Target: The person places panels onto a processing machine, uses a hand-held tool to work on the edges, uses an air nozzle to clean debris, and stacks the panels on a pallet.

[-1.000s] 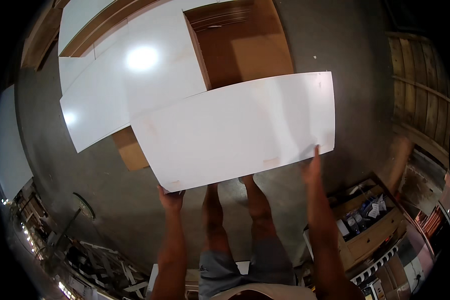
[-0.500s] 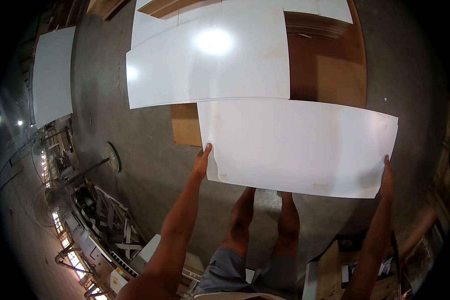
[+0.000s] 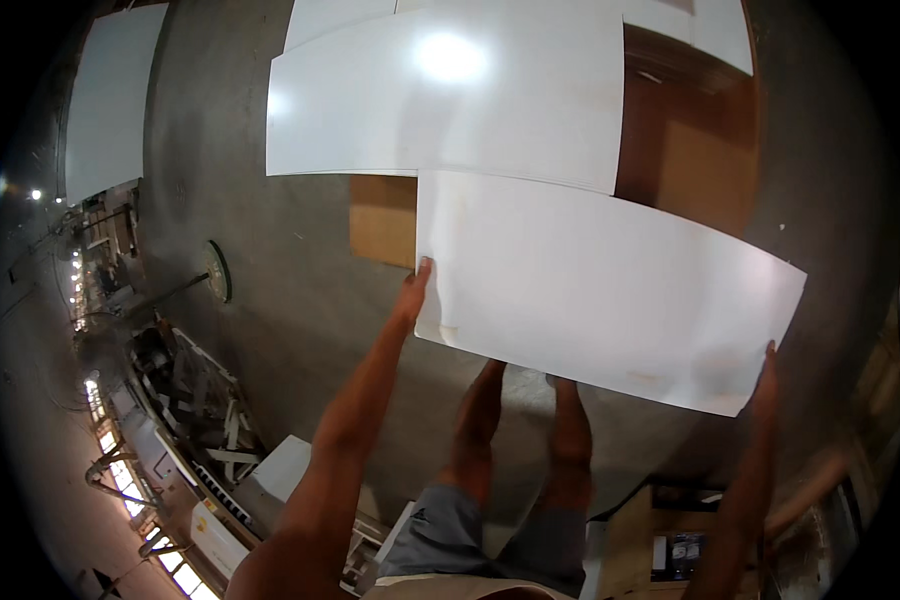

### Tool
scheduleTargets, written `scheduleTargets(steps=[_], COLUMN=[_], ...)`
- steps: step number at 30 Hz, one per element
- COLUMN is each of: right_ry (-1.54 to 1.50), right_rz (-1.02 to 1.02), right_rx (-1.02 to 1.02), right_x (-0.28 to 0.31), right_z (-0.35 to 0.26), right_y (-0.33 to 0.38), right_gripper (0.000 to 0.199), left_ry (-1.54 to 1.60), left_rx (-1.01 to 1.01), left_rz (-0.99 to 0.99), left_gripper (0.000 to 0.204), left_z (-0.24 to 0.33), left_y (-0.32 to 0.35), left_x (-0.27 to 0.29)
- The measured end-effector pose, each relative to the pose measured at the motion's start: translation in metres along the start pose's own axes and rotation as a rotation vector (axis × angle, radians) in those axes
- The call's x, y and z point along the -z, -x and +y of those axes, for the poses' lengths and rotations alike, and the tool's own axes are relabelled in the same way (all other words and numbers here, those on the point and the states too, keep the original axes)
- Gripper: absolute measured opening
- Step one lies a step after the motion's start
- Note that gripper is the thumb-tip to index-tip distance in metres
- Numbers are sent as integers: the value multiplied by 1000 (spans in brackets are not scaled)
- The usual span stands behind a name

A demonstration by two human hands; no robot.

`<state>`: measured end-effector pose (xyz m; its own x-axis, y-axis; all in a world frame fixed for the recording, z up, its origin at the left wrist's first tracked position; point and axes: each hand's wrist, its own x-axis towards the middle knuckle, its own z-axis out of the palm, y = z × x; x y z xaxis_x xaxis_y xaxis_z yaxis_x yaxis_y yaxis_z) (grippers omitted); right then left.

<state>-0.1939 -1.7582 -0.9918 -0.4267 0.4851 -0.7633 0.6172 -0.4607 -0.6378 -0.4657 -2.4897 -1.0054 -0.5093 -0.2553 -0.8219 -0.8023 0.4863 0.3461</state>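
Note:
Between my two hands is a large white panel [image 3: 600, 280], held by its short ends in front of my legs. My left hand [image 3: 416, 288] grips its left edge, the thumb on the upper face and the fingers hidden beneath. At the right edge, my right hand [image 3: 767, 372] holds on in the same manner, its fingers mostly out of sight. The panel's far edge meets the near edge of another white sheet [image 3: 370, 110]; whether they touch or overlap I cannot tell. Part of a brown board [image 3: 382, 222] shows beside the panel's left end.
Brown boards [image 3: 705, 170] lie at the far right beside the white sheet. Another pale panel [image 3: 115, 105] is at far left. A pedestal fan's round base [image 3: 218, 272] stands on the floor at left, near scrap pieces [image 3: 232, 430]. A wooden box [image 3: 630, 545] is by my right leg.
The held panel has tilted in view, its right end now lower and nearer, its left end slightly farther. My hands stay on the same edges. The surroundings have shifted with my head.

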Motion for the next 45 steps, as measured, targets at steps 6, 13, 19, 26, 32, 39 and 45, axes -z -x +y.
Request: scheduleTargets(steps=[6, 13, 19, 26, 32, 39, 45], right_ry=[673, 1372, 1280, 1337, 867, 693, 683], right_rz=[263, -375, -377, -477, -86, -159, -193], right_rx=[811, 619, 722, 775, 519, 533, 612], right_x=[-154, -376, -370, -377, -458, -495, -507], right_z=[-86, -138, -107, -132, -134, -139, -111], right_y=[3, 18, 29, 32, 18, 3, 11], right_gripper=[60, 77, 57, 68, 94, 96, 94], left_ry=[981, 1505, 1690, 1458, 707, 700, 753], left_rx=[216, 188, 147, 233, -10, -204, -504], left_rz=[238, -124, -142, -55, 479, 315, 598], left_gripper=[97, 99, 76, 80, 85, 94, 60], left_z=[-60, -29, -15, -16, -43, 170, 179], left_y=[87, 146, 149, 161, 90, -101, -157], left_x=[-68, -183, -181, -150, 11, 127, 106])
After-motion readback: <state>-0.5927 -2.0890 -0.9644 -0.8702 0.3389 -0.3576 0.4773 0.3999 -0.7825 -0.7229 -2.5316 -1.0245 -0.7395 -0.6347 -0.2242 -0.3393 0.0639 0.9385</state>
